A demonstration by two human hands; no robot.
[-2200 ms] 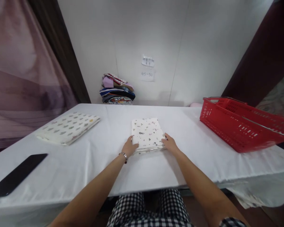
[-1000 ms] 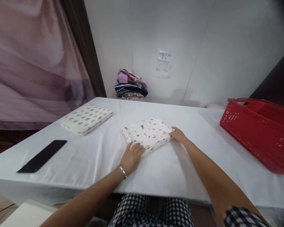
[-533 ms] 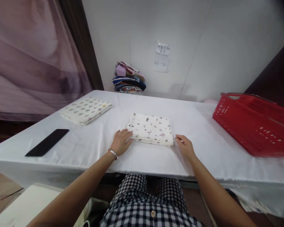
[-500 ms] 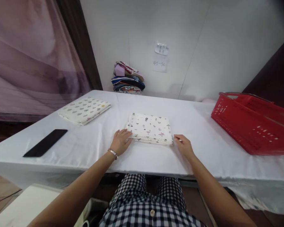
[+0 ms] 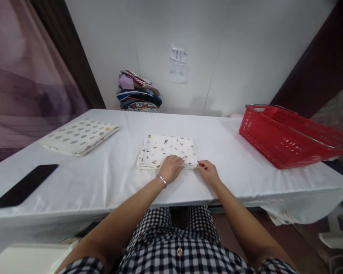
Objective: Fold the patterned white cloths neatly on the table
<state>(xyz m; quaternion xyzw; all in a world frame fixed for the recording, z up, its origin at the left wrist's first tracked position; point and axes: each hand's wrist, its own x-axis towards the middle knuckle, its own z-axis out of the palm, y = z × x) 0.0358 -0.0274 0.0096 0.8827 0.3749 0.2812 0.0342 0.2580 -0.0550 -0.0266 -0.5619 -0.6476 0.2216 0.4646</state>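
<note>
I see the left hand (image 5: 171, 169) lying half open on the folded cloth (image 5: 173, 146); the right hand (image 5: 209, 172) pinches its corner.

Both forearms extend forward and converge; hands near each other, not touching. Left hand (image 5: 170, 168): palm down, fingers slightly bent, directed forward and rightward. Right hand (image 5: 209, 172): fingers curled, tips turned leftward; closure of grip cannot be determined.

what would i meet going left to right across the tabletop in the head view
Flat black object, row-printed folded cloth, scatter-printed folded cloth, right hand, red basket.
</note>
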